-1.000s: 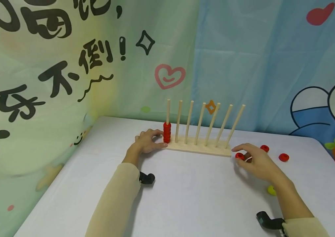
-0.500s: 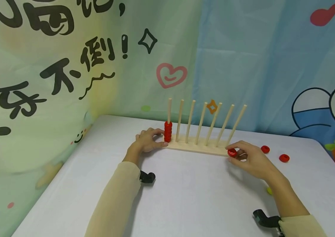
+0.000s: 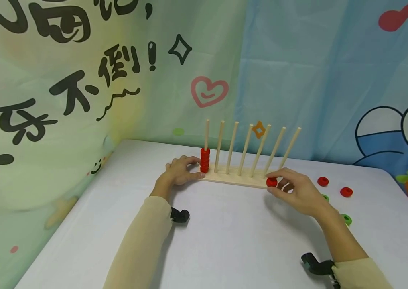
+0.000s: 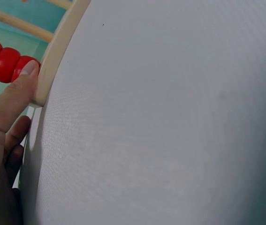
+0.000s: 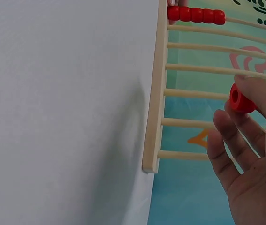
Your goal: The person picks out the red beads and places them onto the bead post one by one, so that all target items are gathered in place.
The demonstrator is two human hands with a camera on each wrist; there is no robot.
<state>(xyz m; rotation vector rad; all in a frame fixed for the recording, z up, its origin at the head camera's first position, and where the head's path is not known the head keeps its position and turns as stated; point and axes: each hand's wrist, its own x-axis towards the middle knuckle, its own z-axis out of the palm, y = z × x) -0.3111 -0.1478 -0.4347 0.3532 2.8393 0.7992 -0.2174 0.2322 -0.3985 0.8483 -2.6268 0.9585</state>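
A pale wooden peg rack stands on the table with a row of upright pegs. Several red beads are stacked on its leftmost peg. At that end my left hand holds the base, the thumb lying by the lowest bead in the left wrist view. My right hand pinches a loose red bead between thumb and index finger, in front of the rack's right end. The right wrist view shows this bead apart from the pegs, its hole visible and the other fingers loosely bent.
Two red beads, one nearer and one farther right, lie beyond my right hand. A green bead sits partly behind the right forearm, another beside the hand. A printed curtain hangs behind the white table.
My right hand has moved left with the red bead, from beside the rack to in front of its right end. Green beads have come into sight behind it. The left hand stays put.
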